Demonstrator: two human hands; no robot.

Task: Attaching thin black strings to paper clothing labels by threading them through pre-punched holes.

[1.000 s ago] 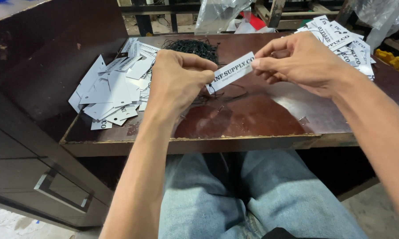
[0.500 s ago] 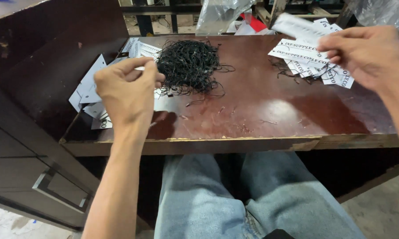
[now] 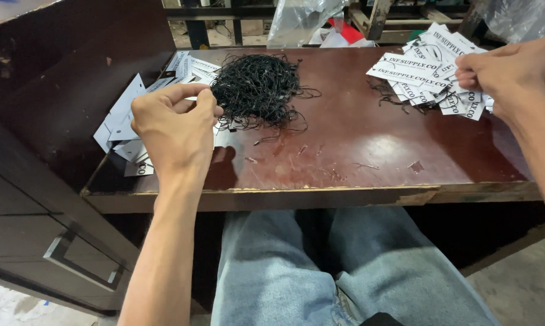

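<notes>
Left hand (image 3: 174,124) raised with fingers (image 3: 194,95) pinched; right hand (image 3: 509,67) reaches far right, fingers curled.

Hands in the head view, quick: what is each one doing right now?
Left hand: fingers pinched at the edge of the black string pile; whether it holds a strand cannot be told.
Right hand: closed at the stack of printed tags, touching them.

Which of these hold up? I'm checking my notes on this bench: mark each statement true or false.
1. The tangled pile of black string lies on the dark red-brown wooden table. True.
2. The left hand rests on the blue jeans. False: it is raised over the table's left part, beside the string.
3. The right hand is at the heap of white printed paper tags. True.
4. The table holds only one heap of tags. False: blank white card tags also lie at the left.
</notes>
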